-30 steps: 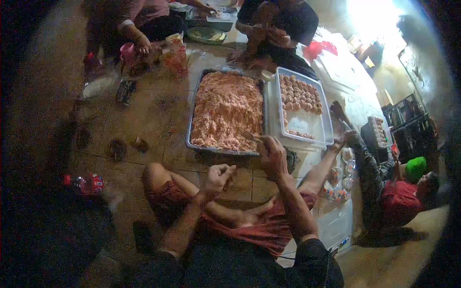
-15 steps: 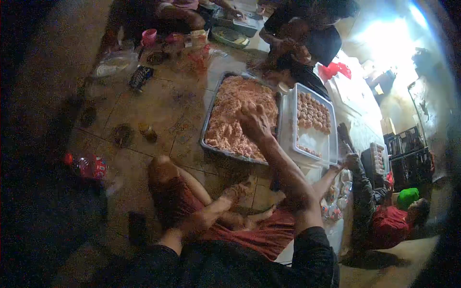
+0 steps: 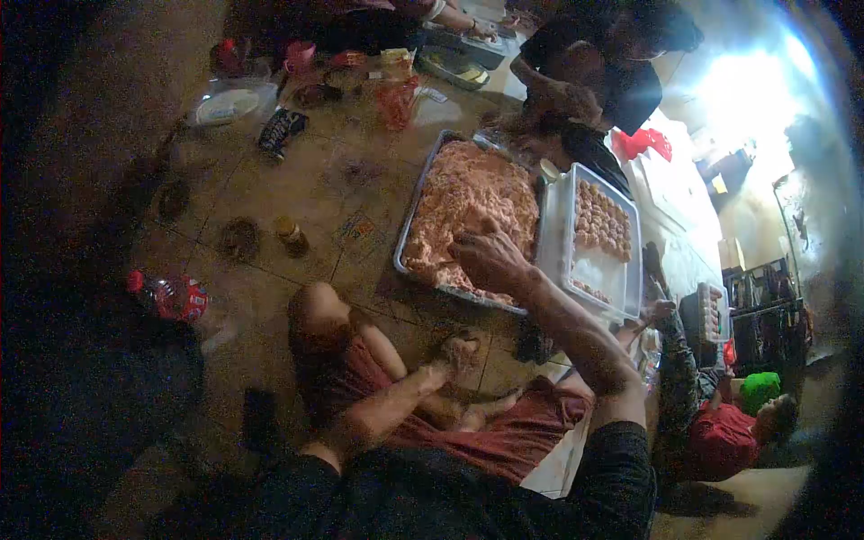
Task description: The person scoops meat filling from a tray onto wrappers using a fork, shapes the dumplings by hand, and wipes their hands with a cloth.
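A large tray [image 3: 416, 209] on the tiled floor is filled with a pinkish minced mixture [image 3: 477, 180]. My right hand [image 3: 490, 256] reaches over the tray's front part, its fingers bent down at the mixture; whatever they grip is hidden. My left hand [image 3: 457, 353] is low, above my crossed legs and in front of the tray, fingers curled, with what it holds too small to make out. Just right of the tray, a clear plastic container [image 3: 637, 256] carries rows of rounded balls [image 3: 601, 220], with a bare patch of its bottom below them.
A person in dark clothes [image 3: 594, 90] sits beyond the tray. A person in red [image 3: 722, 441] is at the right. Bottle with red label [image 3: 184, 299], small jar [image 3: 291, 236], dark packet [image 3: 283, 131] and pink cup [image 3: 300, 56] stand or lie on the left floor.
My right hand has gone from the tray's front edge onto the mixture; the fork seen earlier is no longer visible. My left hand has shifted slightly right and lower. The view has turned.
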